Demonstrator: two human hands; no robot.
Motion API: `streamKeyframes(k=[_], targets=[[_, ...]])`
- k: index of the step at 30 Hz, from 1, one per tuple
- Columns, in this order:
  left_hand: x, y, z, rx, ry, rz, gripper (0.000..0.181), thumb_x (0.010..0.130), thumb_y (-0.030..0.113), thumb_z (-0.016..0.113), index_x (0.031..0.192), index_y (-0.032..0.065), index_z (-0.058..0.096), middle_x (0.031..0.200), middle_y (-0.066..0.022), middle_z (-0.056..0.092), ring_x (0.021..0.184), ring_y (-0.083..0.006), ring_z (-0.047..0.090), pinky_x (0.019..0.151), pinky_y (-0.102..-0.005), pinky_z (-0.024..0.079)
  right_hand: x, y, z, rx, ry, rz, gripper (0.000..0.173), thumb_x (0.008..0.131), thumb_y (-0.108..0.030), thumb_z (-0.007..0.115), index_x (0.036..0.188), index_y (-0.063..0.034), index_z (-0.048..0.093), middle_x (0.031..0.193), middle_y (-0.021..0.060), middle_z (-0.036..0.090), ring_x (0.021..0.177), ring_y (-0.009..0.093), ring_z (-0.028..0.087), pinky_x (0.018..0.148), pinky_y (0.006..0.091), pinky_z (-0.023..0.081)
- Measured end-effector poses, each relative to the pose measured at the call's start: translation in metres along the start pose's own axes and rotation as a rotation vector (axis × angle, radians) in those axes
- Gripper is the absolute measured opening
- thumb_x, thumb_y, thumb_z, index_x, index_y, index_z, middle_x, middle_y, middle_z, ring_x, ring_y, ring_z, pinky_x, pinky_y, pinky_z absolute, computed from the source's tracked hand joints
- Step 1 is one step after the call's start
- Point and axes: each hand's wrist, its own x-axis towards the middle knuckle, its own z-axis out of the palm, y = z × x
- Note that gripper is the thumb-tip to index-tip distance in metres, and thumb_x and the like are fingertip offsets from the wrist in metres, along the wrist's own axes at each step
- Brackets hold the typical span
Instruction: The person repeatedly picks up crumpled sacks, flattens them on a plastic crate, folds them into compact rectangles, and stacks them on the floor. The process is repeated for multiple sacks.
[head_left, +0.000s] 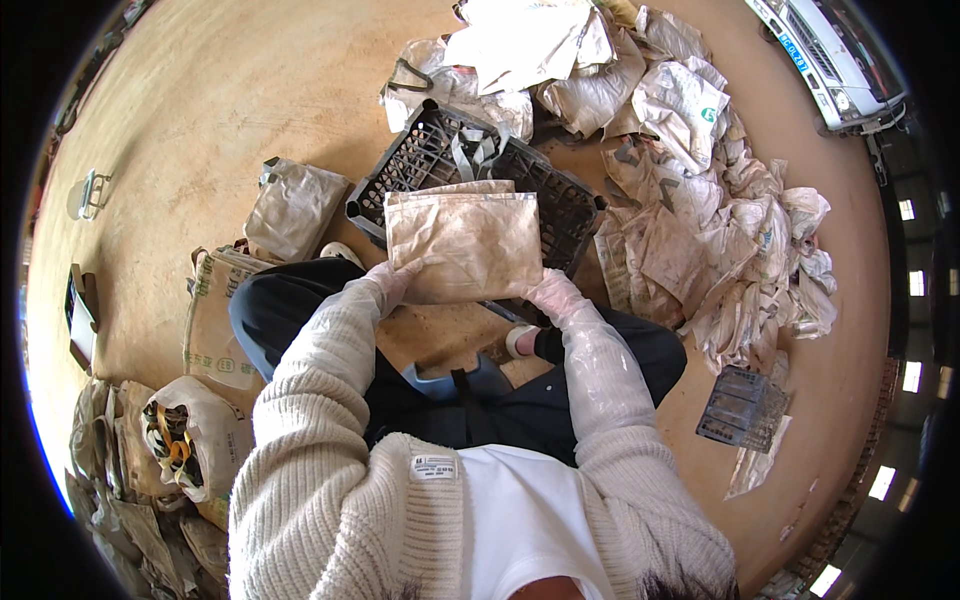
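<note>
Between my two hands is a folded, dirt-stained woven sack (465, 247), its layered edge facing away from me. My left hand (395, 283), in a clear plastic glove, grips the near left corner. At the near right corner my right hand (553, 294) holds on in the same kind of glove. Clear plastic sleeves cover both forearms. Just beyond and partly under the sack in view stands a black plastic crate (409, 161) with grey straps (480, 150) lying across it. Whether the sack touches the crate I cannot tell.
Loose woven sacks (720, 225) heap up at the right and far side. A folded bundle (294, 210) lies left of the crate. At lower left are stacked sacks (139, 525) and a white bag of straps (214, 442). A dark crate (742, 409) sits right; a vehicle (840, 67) stands far right.
</note>
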Motion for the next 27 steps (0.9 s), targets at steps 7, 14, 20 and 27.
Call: streamKeyframes(k=[7,14,20,27], targets=[[0.01,0.014,0.009,-0.002,0.051,-0.034,0.076,0.112,0.066,0.053,0.146,0.0002,0.069,0.136,-0.0198,0.077,0.127,-0.0314,0.072,0.11,-0.0422,0.052,0.038,0.08,-0.013,-0.112,0.073,0.12,0.043,0.1,-0.043,0.081,0.117,-0.0033,0.084,0.104,0.01,0.083,0.098,0.023,0.075,0.093,0.0402,0.057],[0.035,0.006,0.029,0.005,0.119,-0.127,0.069,0.112,0.063,0.056,0.153,0.0087,0.068,0.145,-0.0177,0.074,0.137,-0.0334,0.067,0.117,-0.0424,0.048,0.047,0.093,-0.019,-0.626,0.133,0.171,0.043,0.098,-0.046,0.079,0.113,-0.0063,0.084,0.109,0.024,0.081,0.108,0.041,0.078,0.086,0.0503,0.061],[0.08,-0.067,0.037,-0.054,0.217,-0.166,0.078,0.11,0.071,0.052,0.154,0.009,0.067,0.15,-0.0221,0.071,0.146,-0.0387,0.062,0.12,-0.0458,0.046,0.045,0.054,0.007,-0.381,0.204,0.301,0.049,0.105,-0.048,0.067,0.11,-0.0013,0.082,0.105,0.028,0.08,0.106,0.044,0.078,0.09,0.0515,0.061],[0.083,-0.027,0.05,0.083,0.214,-0.117,0.08,0.11,0.071,0.051,0.149,0.0042,0.069,0.144,-0.0244,0.074,0.141,-0.0416,0.065,0.117,-0.0475,0.049,0.038,0.084,-0.028,-0.198,0.291,0.072,0.058,0.099,-0.056,0.077,0.111,0.0012,0.081,0.098,0.0242,0.08,0.092,0.038,0.077,0.086,0.0458,0.058]])
